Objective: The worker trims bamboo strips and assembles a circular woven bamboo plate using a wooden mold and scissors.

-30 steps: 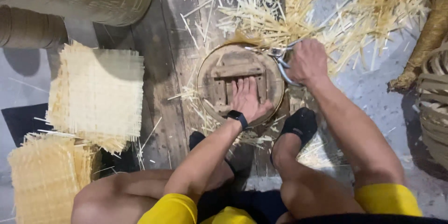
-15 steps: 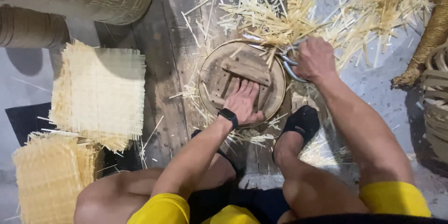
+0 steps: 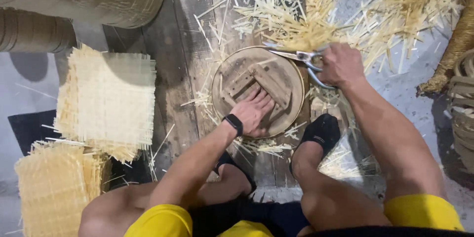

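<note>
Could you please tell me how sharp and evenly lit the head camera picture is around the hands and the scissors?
Head view: the left hand on the round wooden form and the right hand gripping the scissors are sharp, with no clear motion blur; the straw clippings are bright, not glaring; the lower corners fall into shadow, and the edges bow slightly.

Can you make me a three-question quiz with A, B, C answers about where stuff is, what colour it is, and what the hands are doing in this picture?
1. Where does the left hand lie?
A. flat on the round wooden disc
B. on the woven mats
C. on a knee

2. What colour are the shorts?
A. red
B. yellow
C. green

3. What is the right hand doing?
A. lying empty
B. waving in the air
C. gripping the scissors

Answers:
1 A, the palm presses on the disc's wooden crosspieces.
2 B, both legs show bright yellow cloth.
3 C, the fingers curl through the scissor handles, blades pointing along the disc's top rim.
</note>
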